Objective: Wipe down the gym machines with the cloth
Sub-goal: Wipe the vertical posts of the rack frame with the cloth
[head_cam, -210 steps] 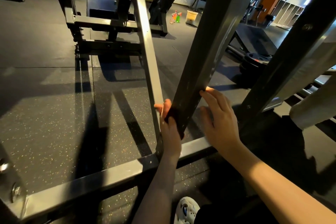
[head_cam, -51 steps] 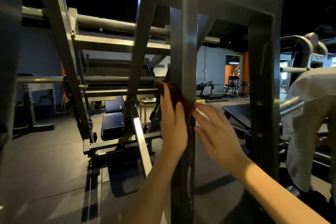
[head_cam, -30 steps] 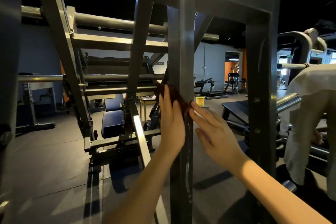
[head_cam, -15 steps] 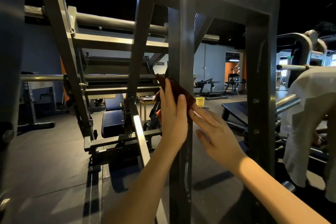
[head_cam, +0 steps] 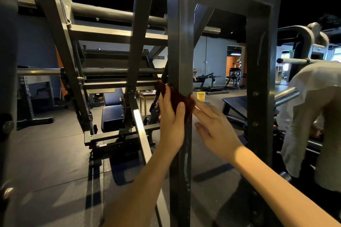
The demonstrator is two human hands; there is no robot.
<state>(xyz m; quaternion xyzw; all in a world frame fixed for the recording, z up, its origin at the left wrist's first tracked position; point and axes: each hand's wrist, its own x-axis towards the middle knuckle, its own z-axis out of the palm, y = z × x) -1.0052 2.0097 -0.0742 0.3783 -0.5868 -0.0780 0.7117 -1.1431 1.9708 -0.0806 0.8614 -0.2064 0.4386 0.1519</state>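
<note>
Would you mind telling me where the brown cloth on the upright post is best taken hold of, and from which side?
Probably its right edge, from the right. The cloth is draped round the post, and the left hand presses flat over its left part, while the right edge lies bare beside the fingertips of the right hand, free to pinch.

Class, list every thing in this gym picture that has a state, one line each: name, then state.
cloth, crumpled, pressed against the upright post
left hand, fingers straight, pressing the cloth on the post
right hand, open, fingertips touching the cloth's edge
upright post, vertical, scuffed lower down
yellow bucket, upright on the floor
</note>
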